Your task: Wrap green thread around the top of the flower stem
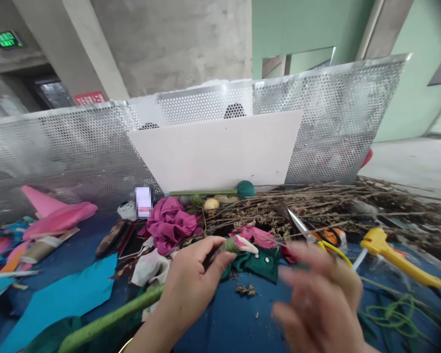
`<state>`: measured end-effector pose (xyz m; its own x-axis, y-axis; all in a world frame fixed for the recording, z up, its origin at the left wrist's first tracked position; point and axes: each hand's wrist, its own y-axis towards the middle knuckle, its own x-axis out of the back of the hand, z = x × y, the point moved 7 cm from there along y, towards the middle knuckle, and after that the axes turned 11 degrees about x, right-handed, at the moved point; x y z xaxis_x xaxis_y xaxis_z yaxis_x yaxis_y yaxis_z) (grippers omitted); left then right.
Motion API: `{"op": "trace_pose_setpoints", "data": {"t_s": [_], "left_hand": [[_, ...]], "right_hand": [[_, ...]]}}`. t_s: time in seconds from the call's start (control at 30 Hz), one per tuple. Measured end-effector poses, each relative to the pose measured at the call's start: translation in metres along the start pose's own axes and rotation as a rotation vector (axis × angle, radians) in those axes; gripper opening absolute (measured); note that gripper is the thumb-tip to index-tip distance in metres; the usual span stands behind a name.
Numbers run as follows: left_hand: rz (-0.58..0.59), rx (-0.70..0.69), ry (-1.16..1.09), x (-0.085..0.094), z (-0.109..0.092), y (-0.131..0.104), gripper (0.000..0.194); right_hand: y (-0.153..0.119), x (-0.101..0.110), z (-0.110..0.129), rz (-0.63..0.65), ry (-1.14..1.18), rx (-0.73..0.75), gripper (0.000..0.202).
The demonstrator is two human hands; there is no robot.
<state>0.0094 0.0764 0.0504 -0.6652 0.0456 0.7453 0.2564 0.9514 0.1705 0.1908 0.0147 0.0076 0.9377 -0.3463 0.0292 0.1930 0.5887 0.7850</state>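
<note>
at the near side of the blue counter [231, 326], the right hand [319, 294] is a blur, fingers spread, with nothing visible in its grasp. beside it, the left hand [198, 277] has thumb and fingers closed around a green-wrapped stem [230, 246], whose visible end lies roughly sideways, its pink and white tip pointing right. a green rod [112, 315] slants from lower left up toward that wrist; the left hand hides whether the two join. beyond, a white board [220, 152] stands before a perforated metal screen [327, 108]. far off, a green sign [6, 39] reads "exit"; a red sign's [90, 98] characters are too blurred to read.
</note>
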Motion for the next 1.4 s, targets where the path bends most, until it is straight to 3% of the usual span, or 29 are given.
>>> {"op": "trace_pose_setpoints", "data": {"t_s": [0.03, 0.07, 0.2, 0.33, 0.5, 0.77, 0.97, 1.17, 1.33, 1.4], "left_hand": [[0.002, -0.007, 0.015, -0.004, -0.001, -0.001, 0.019], [0.005, -0.015, 0.033, -0.007, -0.001, -0.002, 0.018], [-0.030, -0.097, 0.119, -0.020, -0.003, -0.005, 0.022], [-0.074, -0.162, 0.184, -0.029, -0.002, -0.007, 0.023], [-0.121, -0.217, 0.209, -0.033, -0.003, -0.007, 0.023], [-0.077, -0.131, 0.194, -0.028, 0.000, -0.004, 0.021], [-0.058, -0.138, 0.180, -0.033, -0.002, -0.005, 0.020], [-0.103, -0.127, 0.163, -0.018, -0.003, -0.005, 0.022], [-0.051, -0.091, 0.138, -0.017, -0.003, -0.007, 0.021], [-0.012, -0.066, 0.100, -0.015, -0.002, -0.006, 0.022]], "right_hand": [[0.008, 0.004, 0.005, -0.073, -0.044, 0.013, 0.039], [0.015, -0.001, 0.003, -0.035, -0.053, -0.039, 0.042], [0.025, -0.036, -0.017, 0.240, 0.078, -0.338, 0.028], [0.016, -0.039, -0.028, 0.202, 0.072, -0.367, 0.014], [0.012, -0.037, -0.032, 0.156, 0.052, -0.367, 0.011], [0.017, -0.044, -0.034, 0.157, 0.431, -0.555, 0.021], [0.011, -0.043, -0.039, 0.113, 0.304, -0.558, 0.013], [0.018, -0.048, -0.033, 0.171, 0.423, -0.520, 0.028], [0.017, -0.041, -0.033, 0.103, 0.283, -0.463, 0.013], [0.021, -0.040, -0.027, 0.136, 0.259, -0.396, 0.015]]}}
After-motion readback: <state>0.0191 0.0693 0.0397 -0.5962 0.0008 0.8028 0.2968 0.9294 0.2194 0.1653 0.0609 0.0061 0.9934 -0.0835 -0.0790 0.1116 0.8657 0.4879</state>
